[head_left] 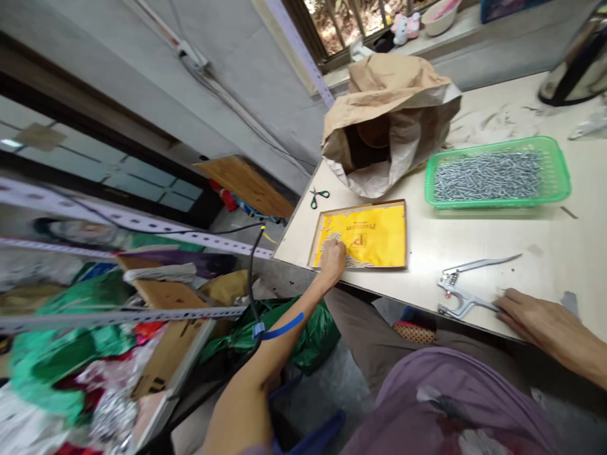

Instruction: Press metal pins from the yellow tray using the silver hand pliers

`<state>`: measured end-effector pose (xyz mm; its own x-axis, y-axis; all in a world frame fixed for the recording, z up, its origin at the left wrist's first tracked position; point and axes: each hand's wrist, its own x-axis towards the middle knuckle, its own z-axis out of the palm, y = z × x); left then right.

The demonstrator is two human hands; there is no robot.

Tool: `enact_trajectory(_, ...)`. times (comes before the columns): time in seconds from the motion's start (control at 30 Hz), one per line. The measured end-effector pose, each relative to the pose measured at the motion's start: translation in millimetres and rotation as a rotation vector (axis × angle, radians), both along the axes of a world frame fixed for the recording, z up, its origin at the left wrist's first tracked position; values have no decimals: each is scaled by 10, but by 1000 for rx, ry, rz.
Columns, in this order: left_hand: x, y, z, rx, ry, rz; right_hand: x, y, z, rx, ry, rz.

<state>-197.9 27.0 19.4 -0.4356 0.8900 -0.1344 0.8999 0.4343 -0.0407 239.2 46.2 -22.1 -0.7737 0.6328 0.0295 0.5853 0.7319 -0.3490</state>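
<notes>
My left hand (334, 258) is closed, fingers down, inside a shallow box with a yellow base (379, 243). Small silvery-white pieces (356, 261) lie around its fingers, and what they pinch is hidden. By the table's front edge, my right hand (533, 315) is closed around the end of the lower handle of metal hand pliers (462, 302). The pliers rest on the table with their handles spread apart. A light speck shows at the right fingertips, too small to name.
A green plastic basket (562, 174) holds many thin metal pieces. Behind the box stands an open brown paper bag (398, 104), with small scissors (318, 196) to its left. A kettle (576, 60) is at the back right. A perforated metal rack (142, 316) stands left.
</notes>
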Motion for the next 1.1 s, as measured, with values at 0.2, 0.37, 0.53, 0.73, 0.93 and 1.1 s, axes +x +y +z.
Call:
enact_trajectory(0.2, 570, 9, 180, 319, -682, 84, -8, 360, 97, 217, -60, -11)
enact_trajectory(0.37, 1546, -82, 160, 101, -1398, 269, -25, 505, 166, 247, -152, 13)
enact_trajectory(0.53, 2068, -45, 10, 24, -1454, 398, -55, 434, 156, 310, -187, -25)
enact_trajectory(0.73, 2165, 2, -107, -23, -1388, 403, -82, 396, 149, 302, -209, -63)
enact_trajectory(0.93, 2175, -2, -173, -91, -1330, 411, -100, 379, 177, 270, -190, -73)
enact_trajectory(1.1, 2173, 47, -149, -172, -1296, 424, -109, 375, 163, 240, -169, -87)
